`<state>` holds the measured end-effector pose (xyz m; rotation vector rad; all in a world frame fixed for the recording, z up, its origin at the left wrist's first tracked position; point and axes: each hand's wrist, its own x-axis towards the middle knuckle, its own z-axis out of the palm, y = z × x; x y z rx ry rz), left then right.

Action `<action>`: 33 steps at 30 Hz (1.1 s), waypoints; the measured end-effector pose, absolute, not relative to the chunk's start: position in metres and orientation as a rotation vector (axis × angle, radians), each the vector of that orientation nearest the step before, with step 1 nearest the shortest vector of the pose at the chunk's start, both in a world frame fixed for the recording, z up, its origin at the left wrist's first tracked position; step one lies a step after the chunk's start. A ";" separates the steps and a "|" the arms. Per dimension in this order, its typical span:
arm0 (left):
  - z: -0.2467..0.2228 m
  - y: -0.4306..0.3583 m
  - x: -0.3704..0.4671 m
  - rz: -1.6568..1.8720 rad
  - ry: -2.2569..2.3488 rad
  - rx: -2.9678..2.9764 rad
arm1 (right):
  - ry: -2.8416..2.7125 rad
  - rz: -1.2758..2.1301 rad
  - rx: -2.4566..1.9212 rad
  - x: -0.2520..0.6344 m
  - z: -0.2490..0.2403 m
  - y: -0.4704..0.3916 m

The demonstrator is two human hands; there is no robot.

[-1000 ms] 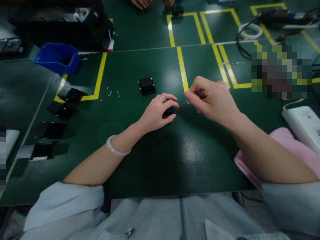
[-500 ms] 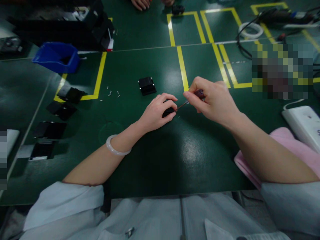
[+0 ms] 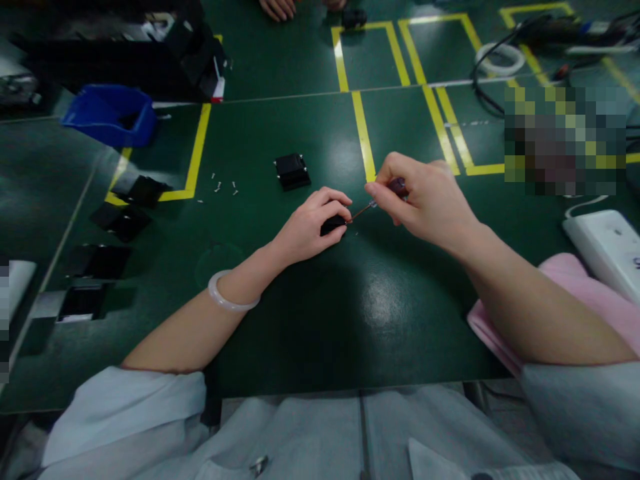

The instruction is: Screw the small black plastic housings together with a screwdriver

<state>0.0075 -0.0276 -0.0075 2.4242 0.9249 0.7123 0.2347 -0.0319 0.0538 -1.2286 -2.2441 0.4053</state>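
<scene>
Head view: I see, on a yellow-taped, glossy green tabletop (image 3: pixel 280 320), the left hand (image 3: pixel 311 223) holding a small black block (image 3: pixel 330 225), the right hand (image 3: pixel 427 200) a dark-handled screwdriver (image 3: pixel 373 204).

On the table (image 3: pixel 300 327), a part (image 3: pixel 331 225) is held under the left hand (image 3: pixel 309 227); to its right, a screwdriver (image 3: pixel 399 187) is held in the right hand (image 3: pixel 430 203). Behind the part, a block (image 3: pixel 291 171) is placed, with screws (image 3: pixel 218 188) scattered to its left. At right, a cloth (image 3: pixel 565 297) is laid before a power strip (image 3: pixel 605 247).
</scene>
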 end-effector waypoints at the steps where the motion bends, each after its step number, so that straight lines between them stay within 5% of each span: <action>1: -0.008 -0.027 0.007 0.706 0.930 2.416 | -2.245 0.401 -1.227 0.235 0.054 -0.032; 33: -0.012 -0.025 0.004 0.728 0.881 2.455 | -2.254 0.365 -1.231 0.236 0.057 -0.033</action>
